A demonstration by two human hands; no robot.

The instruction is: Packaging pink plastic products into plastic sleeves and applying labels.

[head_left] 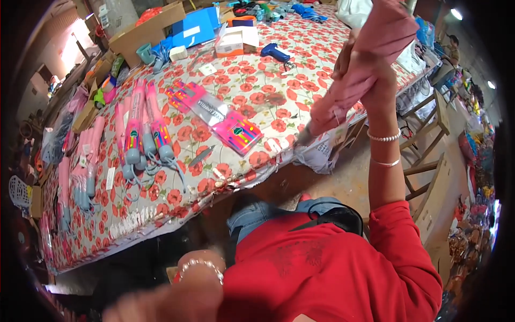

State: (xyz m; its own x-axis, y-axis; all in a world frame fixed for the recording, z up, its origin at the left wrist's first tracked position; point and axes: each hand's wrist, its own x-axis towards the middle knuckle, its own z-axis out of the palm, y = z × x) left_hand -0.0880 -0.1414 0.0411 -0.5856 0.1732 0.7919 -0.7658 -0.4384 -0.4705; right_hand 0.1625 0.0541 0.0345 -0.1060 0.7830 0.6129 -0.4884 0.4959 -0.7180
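A folded pink umbrella (343, 96) slants across the upper right, held up over the table's edge. My right hand (375, 72) is wrapped around its gathered cloth, and its grey end (304, 137) points down and to the left. Low at the left, my left hand (161, 303) is smeared by motion, so its fingers cannot be made out; it is away from the umbrella. On the table beside me lie several rolled pink umbrellas (138, 110) with grey handles and cords. Flat bright pink packaging sleeves (236, 131) with a clear window lie right of them.
A flower-patterned cloth covers the table (279, 99). On it lie a small pointed blade (201, 155) and a blue tagging gun (276, 52). Cardboard boxes (145, 35), a white-and-orange box (230, 42) and a green cup (145, 53) stand farther back. Wooden frames (429, 188) stand at the right.
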